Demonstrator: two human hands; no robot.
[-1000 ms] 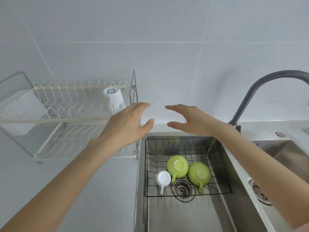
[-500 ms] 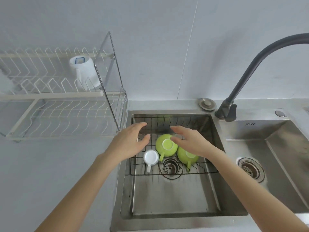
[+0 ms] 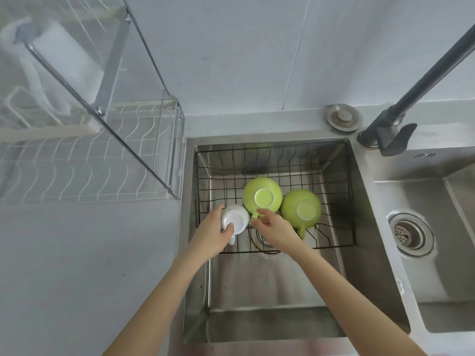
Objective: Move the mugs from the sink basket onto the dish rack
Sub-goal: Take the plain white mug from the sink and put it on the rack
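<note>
The left hand (image 3: 213, 233) is clasping the white mug (image 3: 236, 219), upside down in the sink basket (image 3: 334, 176). The right hand (image 3: 275, 227) is pinching the green mug (image 3: 262, 196) handle at its 1 o'clock.

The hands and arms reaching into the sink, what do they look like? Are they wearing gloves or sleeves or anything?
Both are bare. The left hand and the right hand have no gloves, and no rings, watch or bracelet show. The forearms are uncovered all the way to the bottom of the picture, with no sleeve on them. Only a blurry hint of pinkish cloth shows at the lower right corner.
</note>
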